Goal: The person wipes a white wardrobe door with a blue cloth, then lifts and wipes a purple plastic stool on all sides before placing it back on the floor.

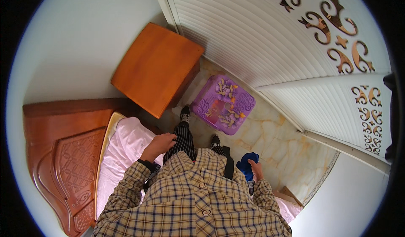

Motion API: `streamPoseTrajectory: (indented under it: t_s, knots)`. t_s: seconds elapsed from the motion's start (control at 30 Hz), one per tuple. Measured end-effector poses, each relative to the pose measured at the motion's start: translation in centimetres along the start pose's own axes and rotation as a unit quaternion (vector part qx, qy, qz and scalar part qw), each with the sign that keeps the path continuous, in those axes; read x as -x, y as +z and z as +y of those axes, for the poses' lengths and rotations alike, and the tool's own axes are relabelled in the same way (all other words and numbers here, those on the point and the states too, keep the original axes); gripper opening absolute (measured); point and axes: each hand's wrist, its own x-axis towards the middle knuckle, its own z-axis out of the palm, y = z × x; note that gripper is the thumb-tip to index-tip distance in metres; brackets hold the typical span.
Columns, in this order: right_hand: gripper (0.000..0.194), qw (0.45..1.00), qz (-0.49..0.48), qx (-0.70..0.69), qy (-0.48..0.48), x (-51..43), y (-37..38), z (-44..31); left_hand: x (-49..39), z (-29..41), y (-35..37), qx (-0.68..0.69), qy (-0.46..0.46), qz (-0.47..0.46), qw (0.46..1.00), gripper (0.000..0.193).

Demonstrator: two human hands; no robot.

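My right hand [257,170] is closed around a crumpled blue cloth [246,164], low at my right side. Beside my striped trouser leg [183,140], my left hand [159,145] has its fingers loosely bent, with nothing seen in it. Pink bedding [126,145] lies just beyond that hand. On the floor ahead of my feet is a purple plastic storage box [208,107], its lid printed with flowers.
An orange-brown wooden cabinet [158,66] stands against the wall, ahead and left. The carved wooden headboard [79,161] borders the bed at left. White ribbed wardrobe doors [240,37] with scroll cut-outs line the right side. The floor is marbled tile [272,135].
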Motion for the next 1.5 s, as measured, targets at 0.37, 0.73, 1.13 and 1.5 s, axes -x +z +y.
streamPoseTrajectory:
  t_s: [0.37, 0.73, 1.13, 1.5]
  knots:
    - [0.046, 0.993, -0.047, -0.089, -0.062, -0.9, 11.8, -7.4, -11.7, -6.7, -0.9, 0.089, 0.03, -0.05, 0.994, 0.028]
    - [0.051, 0.976, -0.173, -0.096, -0.088, -5.7, 13.0, -4.3, -22.6, -4.8, 10.9, 0.142, -0.065, 0.1, 0.983, 0.062]
    - [0.052, 0.925, -0.155, -0.303, -0.17, -8.9, 7.5, 3.6, -25.1, -2.4, 14.0, 0.117, -0.066, 0.189, 0.973, 0.061]
    - [0.046, 0.831, -0.147, -0.457, -0.281, -8.6, 6.1, 10.2, -24.0, -3.9, 16.7, 0.043, 0.019, 0.186, 0.981, 0.069]
